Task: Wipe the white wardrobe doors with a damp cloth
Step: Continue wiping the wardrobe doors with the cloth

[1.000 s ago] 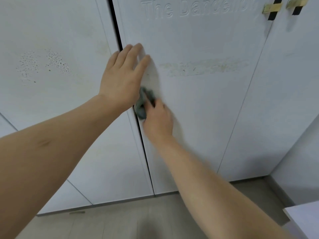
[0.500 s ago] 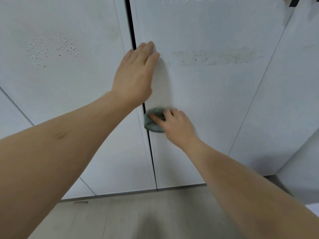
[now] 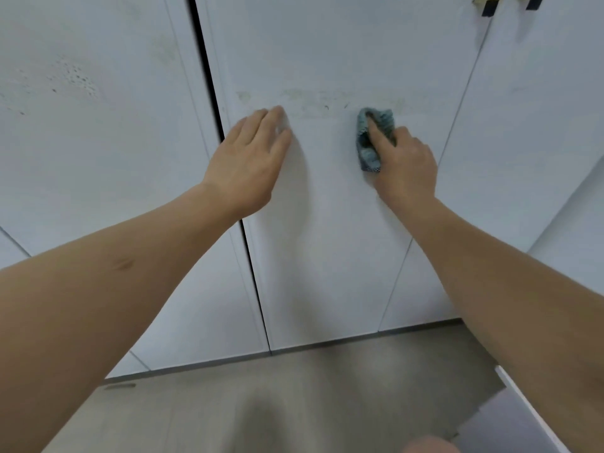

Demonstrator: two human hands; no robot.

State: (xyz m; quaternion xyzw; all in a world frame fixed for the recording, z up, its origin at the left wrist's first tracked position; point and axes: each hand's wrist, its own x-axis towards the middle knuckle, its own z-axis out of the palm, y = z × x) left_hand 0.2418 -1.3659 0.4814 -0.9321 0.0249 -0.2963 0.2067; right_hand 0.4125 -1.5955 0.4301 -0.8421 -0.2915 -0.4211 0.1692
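The white wardrobe door fills the middle of the view, with a faint greenish smear band running across it at hand height. My right hand presses a bunched grey-blue cloth against the door at the smear's right end, fingers curled over the cloth. My left hand lies flat on the same door near its left edge, fingers straight, just below the smear.
A dark gap separates this door from the left door, which carries speckled dark spots. Another door stands to the right, with black and gold handles at the top. Grey floor lies below; a white edge is at bottom right.
My right hand has carried the cloth from beside the door gap up and to the right, onto the smear band. The left hand stays flat on the door; the view has shifted.
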